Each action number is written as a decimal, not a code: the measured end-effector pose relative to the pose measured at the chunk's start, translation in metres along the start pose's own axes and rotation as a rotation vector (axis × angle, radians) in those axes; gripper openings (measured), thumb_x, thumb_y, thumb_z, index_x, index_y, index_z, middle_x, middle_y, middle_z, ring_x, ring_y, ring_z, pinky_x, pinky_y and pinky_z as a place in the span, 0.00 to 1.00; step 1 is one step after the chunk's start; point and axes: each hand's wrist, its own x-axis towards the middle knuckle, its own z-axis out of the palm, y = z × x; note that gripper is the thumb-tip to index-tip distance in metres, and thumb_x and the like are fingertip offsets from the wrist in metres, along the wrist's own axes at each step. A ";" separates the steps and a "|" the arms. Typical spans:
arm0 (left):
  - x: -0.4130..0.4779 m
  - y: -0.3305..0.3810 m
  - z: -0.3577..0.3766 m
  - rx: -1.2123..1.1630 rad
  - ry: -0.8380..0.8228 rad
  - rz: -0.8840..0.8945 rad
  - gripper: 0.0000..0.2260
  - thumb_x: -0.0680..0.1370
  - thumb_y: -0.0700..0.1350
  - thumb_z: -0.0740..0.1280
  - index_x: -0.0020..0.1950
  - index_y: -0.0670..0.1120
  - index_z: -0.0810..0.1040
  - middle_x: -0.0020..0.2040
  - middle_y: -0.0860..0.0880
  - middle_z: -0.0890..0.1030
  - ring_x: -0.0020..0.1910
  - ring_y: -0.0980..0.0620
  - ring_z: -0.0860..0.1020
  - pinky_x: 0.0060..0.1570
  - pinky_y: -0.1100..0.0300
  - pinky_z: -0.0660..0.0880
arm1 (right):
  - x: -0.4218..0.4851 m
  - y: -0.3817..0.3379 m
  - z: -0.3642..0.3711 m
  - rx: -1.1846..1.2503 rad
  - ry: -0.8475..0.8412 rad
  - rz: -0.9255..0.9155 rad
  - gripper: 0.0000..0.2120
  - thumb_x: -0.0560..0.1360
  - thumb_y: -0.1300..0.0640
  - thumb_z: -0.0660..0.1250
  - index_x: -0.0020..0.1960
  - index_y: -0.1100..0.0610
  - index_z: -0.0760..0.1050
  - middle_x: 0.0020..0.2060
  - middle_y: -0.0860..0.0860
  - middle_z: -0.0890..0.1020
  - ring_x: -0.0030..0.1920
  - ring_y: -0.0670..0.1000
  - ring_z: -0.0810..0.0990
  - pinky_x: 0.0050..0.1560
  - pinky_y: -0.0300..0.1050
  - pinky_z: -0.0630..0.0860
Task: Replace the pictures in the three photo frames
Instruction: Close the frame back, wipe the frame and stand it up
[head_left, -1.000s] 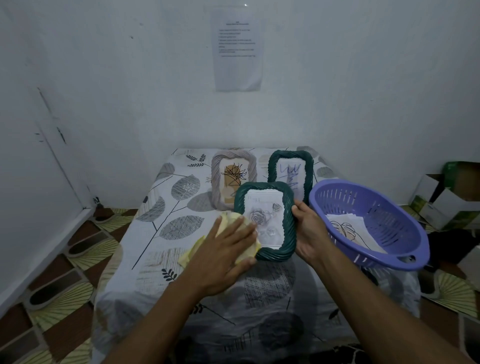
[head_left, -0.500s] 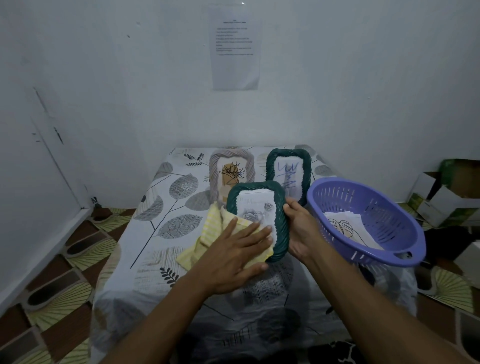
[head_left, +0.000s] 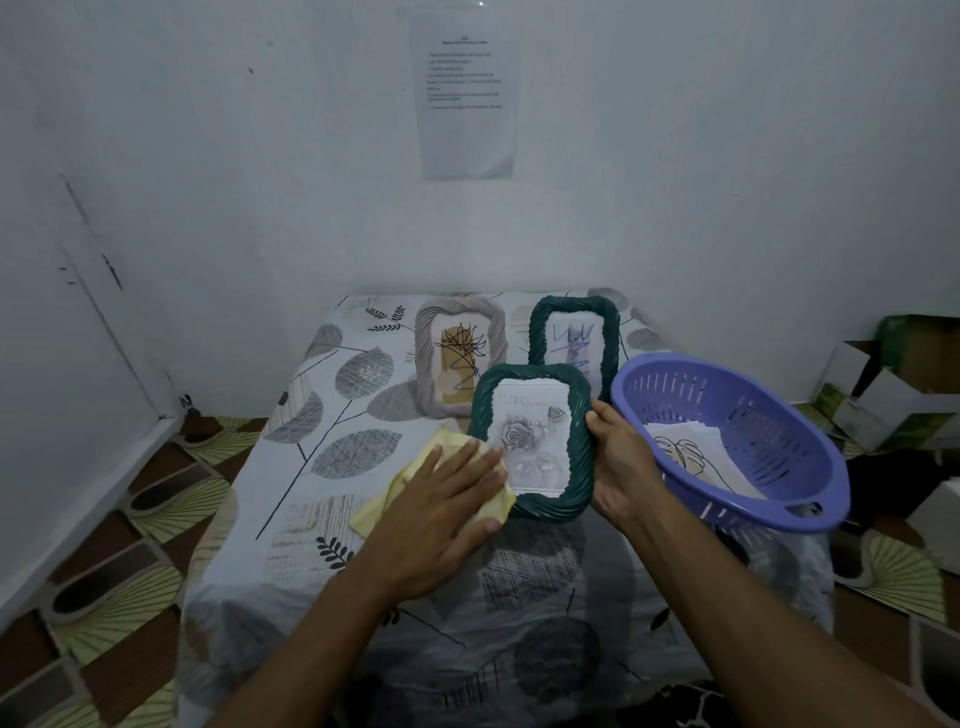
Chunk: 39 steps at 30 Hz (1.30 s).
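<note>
Now flat left hand (head_left: 441, 514) presses cloth (head_left: 392, 501) on front frame (head_left: 545, 512), which right hand (head_left: 621, 467) grips.

Cloth (head_left: 385, 503) apparently leftward across frame (head_left: 530, 375)

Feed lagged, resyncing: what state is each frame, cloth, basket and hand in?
front green frame: held tilted, rose picture inside, gripped at right edge.
yellow cloth: pressed on that frame's left side.
left hand: flat on cloth.
right hand: grips front green frame.
grey frame: standing, flower drawing inside.
back green frame: standing, blue scribble inside.
purple basket: upright, loose pictures inside.
</note>
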 end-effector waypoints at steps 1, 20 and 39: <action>-0.002 0.001 0.001 -0.003 -0.007 0.019 0.27 0.81 0.62 0.45 0.77 0.51 0.60 0.78 0.55 0.54 0.77 0.57 0.47 0.75 0.55 0.40 | 0.000 0.000 0.001 0.000 -0.004 -0.001 0.15 0.83 0.63 0.52 0.65 0.64 0.72 0.57 0.64 0.80 0.54 0.62 0.80 0.50 0.58 0.79; 0.047 0.016 0.000 0.109 0.037 -0.244 0.35 0.74 0.68 0.30 0.78 0.52 0.39 0.77 0.56 0.35 0.75 0.59 0.34 0.73 0.50 0.31 | -0.018 0.019 0.016 -0.059 -0.190 0.014 0.14 0.81 0.64 0.55 0.63 0.65 0.72 0.58 0.65 0.78 0.54 0.60 0.78 0.61 0.59 0.74; -0.019 -0.021 0.023 0.106 -0.087 -0.184 0.33 0.78 0.67 0.36 0.78 0.52 0.39 0.78 0.56 0.36 0.76 0.56 0.35 0.74 0.47 0.39 | -0.005 0.010 0.007 -0.096 0.007 -0.027 0.12 0.82 0.64 0.54 0.62 0.62 0.73 0.48 0.60 0.82 0.44 0.58 0.81 0.43 0.52 0.80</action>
